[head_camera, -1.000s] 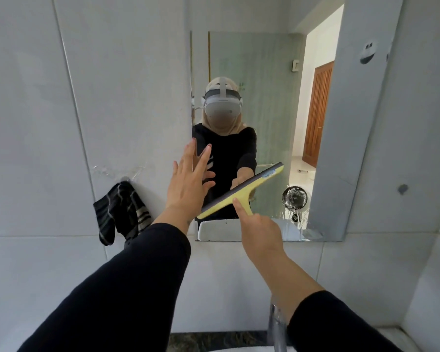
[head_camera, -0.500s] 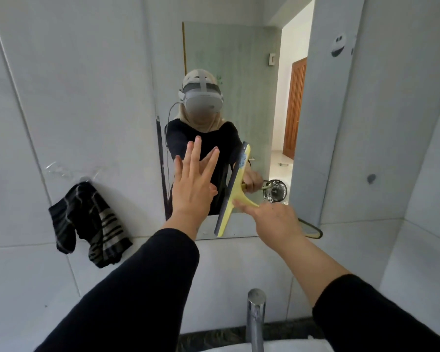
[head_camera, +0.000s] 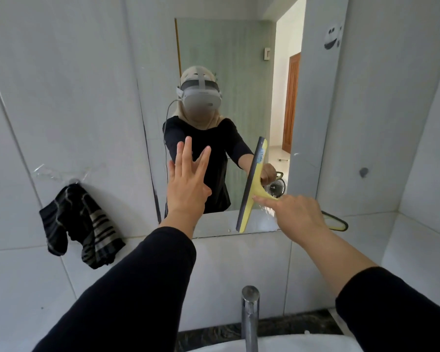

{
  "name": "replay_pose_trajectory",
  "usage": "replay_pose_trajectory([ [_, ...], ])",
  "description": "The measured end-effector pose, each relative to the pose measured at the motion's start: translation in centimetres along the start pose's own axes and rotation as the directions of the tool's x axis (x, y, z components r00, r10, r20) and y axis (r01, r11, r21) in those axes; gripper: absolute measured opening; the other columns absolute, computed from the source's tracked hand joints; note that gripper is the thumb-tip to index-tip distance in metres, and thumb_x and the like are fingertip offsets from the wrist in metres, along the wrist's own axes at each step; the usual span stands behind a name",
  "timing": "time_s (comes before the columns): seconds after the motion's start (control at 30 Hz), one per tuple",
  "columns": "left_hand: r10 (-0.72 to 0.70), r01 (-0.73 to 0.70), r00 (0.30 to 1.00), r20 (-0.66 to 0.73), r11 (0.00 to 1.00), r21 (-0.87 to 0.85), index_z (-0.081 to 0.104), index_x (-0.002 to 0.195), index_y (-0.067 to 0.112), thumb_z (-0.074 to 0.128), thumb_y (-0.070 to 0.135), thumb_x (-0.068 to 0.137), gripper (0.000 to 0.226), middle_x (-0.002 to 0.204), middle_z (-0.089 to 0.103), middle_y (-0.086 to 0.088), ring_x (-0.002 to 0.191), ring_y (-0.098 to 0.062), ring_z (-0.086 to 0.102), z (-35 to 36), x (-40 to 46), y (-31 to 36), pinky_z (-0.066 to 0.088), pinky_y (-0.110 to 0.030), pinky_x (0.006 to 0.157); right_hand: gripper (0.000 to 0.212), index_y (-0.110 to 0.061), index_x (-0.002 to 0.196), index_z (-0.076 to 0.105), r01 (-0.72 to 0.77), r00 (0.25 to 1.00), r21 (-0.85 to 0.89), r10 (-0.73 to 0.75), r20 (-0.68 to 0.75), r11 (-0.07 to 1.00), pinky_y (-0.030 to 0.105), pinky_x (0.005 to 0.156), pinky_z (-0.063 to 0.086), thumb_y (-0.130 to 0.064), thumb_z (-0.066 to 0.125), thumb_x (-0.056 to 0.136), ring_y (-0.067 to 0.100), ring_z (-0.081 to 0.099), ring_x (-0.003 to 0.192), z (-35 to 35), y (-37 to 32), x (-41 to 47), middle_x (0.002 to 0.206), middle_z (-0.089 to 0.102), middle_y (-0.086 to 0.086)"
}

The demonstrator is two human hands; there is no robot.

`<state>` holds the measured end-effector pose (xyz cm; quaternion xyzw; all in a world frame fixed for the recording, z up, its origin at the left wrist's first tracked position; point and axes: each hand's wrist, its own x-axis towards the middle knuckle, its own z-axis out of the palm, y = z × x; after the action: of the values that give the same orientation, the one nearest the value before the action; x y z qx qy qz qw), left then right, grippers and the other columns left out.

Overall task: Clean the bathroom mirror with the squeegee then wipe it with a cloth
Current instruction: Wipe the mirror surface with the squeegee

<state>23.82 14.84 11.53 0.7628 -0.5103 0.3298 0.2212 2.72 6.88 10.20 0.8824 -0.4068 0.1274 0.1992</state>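
Gripping the yellow handle of one squeegee (head_camera: 252,184), the right hand (head_camera: 297,215) sets its blade almost upright against the lower right part of the single mirror (head_camera: 229,59). Left of it, the left hand (head_camera: 187,188) lies flat with fingers spread, holding nothing. One striped cloth (head_camera: 80,226) hangs on the far-left wall, one tap (head_camera: 250,318) stands near.

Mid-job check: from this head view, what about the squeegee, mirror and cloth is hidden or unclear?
- Squeegee: the blade's contact with the mirror faces away from the camera.
- Right hand: its grip on the handle is hidden by the hand itself; only the fingers show.
- Mirror: the top is cut off by the frame edge; streaks are too faint to judge.
- Cloth: bunched, so its folds are hidden; the hook is too small to make out.
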Motion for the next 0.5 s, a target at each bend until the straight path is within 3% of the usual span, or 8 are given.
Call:
replay_pose_trajectory([
  [0.13, -0.033, 0.032, 0.999, 0.003, 0.997, 0.065, 0.0, 0.15, 0.028, 0.066, 0.024, 0.083, 0.094, 0.158, -0.014, -0.015, 0.146, -0.034, -0.009, -0.1, 0.1, 0.5, 0.012, -0.053, 0.118, 0.088, -0.059, 0.141, 0.008, -0.004, 1.0, -0.002, 0.004, -0.002, 1.0, 0.028, 0.053, 0.038, 0.004, 0.039, 0.088, 0.018, 0.047, 0.061, 0.2, 0.7, 0.0, 0.077, 0.05, -0.002],
  [0.23, -0.032, 0.035, 0.999, -0.034, 0.996, 0.08, 0.003, 0.151, 0.027, 0.067, 0.025, 0.082, 0.094, 0.158, -0.012, -0.016, 0.146, -0.034, -0.007, -0.3, 0.2, 1.1, 0.008, -0.054, 0.117, 0.087, -0.058, 0.141, 0.007, -0.028, 1.0, -0.021, 0.028, 0.004, 0.999, 0.027, 0.05, 0.034, 0.004, 0.039, 0.089, 0.015, 0.039, 0.052, 0.0, 2.0, -0.4, 0.065, 0.04, -0.002],
  [0.37, 0.151, -0.145, 0.988, -0.036, 0.982, 0.118, 0.005, 0.151, 0.028, 0.074, 0.029, 0.075, 0.103, 0.159, -0.008, -0.015, 0.146, -0.032, -0.008, -0.1, 0.9, 3.4, 0.011, -0.058, 0.117, 0.084, -0.058, 0.141, 0.008, -0.047, 0.999, -0.043, 0.048, 0.011, 0.998, 0.026, 0.045, 0.028, 0.003, 0.037, 0.091, 0.015, 0.039, 0.052, 0.2, 4.2, -1.0, 0.062, 0.035, -0.004],
  [0.5, 0.196, -0.193, 0.98, -0.023, 0.975, 0.11, 0.007, 0.15, 0.029, 0.066, 0.028, 0.08, 0.092, 0.159, -0.011, -0.014, 0.146, -0.031, -0.013, 0.7, 2.3, 6.1, 0.01, -0.058, 0.116, 0.083, -0.057, 0.142, 0.01, -0.039, 0.999, -0.024, 0.039, -0.012, 0.999, 0.026, 0.045, 0.028, 0.003, 0.037, 0.091, 0.015, 0.037, 0.051, 0.5, 4.7, -0.8, 0.065, 0.041, -0.002],
])
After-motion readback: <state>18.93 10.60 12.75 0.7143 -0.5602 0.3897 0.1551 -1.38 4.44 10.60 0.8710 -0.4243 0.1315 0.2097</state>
